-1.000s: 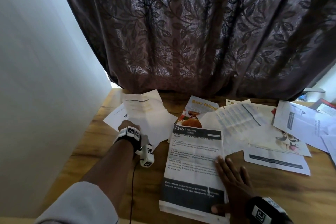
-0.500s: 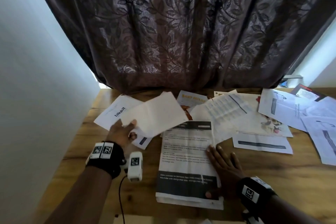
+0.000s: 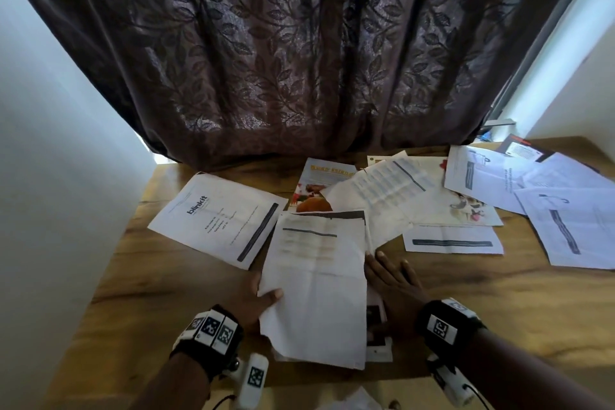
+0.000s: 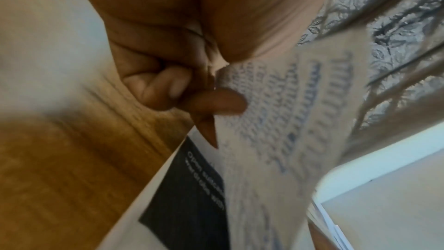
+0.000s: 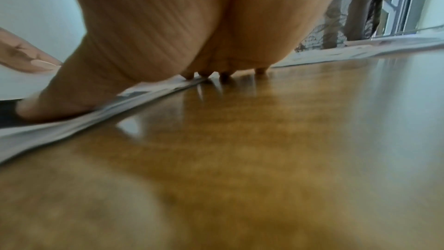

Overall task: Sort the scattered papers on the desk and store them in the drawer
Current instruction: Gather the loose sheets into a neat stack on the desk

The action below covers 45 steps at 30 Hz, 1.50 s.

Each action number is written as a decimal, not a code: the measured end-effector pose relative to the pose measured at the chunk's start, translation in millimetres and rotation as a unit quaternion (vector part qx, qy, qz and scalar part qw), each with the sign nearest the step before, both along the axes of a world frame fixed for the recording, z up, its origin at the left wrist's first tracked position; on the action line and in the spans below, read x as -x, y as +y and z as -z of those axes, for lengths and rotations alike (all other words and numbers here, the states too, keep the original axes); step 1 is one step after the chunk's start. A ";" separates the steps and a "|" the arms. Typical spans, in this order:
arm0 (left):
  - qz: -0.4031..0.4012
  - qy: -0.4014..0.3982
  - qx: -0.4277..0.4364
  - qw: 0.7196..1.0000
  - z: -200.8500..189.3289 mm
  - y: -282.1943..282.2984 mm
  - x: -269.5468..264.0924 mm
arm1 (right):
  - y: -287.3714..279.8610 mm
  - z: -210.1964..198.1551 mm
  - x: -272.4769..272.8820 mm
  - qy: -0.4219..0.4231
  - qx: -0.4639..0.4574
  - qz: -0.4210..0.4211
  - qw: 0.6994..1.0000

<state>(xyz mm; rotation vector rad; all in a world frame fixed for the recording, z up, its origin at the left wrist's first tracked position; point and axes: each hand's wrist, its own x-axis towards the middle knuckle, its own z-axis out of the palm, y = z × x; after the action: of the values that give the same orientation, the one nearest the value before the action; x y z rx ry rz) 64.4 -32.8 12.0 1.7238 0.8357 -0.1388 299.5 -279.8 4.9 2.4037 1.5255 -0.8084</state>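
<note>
One creased sheet (image 3: 316,280) pinched at its left edge by left hand (image 3: 258,301), hanging just above the pile (image 3: 377,336), long axis away from body; right hand (image 3: 394,289) flat, fingers straight, pressing pile's right edge.

A dark brown curtain (image 3: 299,53) with a woven leaf pattern hangs behind the wooden counter (image 3: 499,303), its hem reaching the counter's far edge. A plain white wall (image 3: 50,176) borders the left side. At right, a window frame (image 3: 549,53) and white wall admit daylight. The counter's glossy wood grain reflects the light (image 5: 288,121).
</note>
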 end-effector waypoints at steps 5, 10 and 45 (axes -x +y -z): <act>-0.049 0.031 -0.038 0.998 6.9 -3.0 -5.6 | -3.7 -7.5 -10.3 0.070 -0.068 0.049 0.994; -0.035 0.032 -0.108 0.993 2.4 -14.0 -10.6 | -11.6 -17.3 -16.7 0.108 -0.213 0.185 0.953; 0.213 0.139 -0.321 0.912 2.8 -21.6 -19.1 | 42.9 -36.3 29.2 0.041 -0.294 0.139 0.945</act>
<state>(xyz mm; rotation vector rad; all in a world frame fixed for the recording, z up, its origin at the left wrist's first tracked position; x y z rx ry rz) 83.5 -54.4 9.2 2.5455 0.7376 -0.4512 270.4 -236.9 41.2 3.1051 1.6663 -0.5546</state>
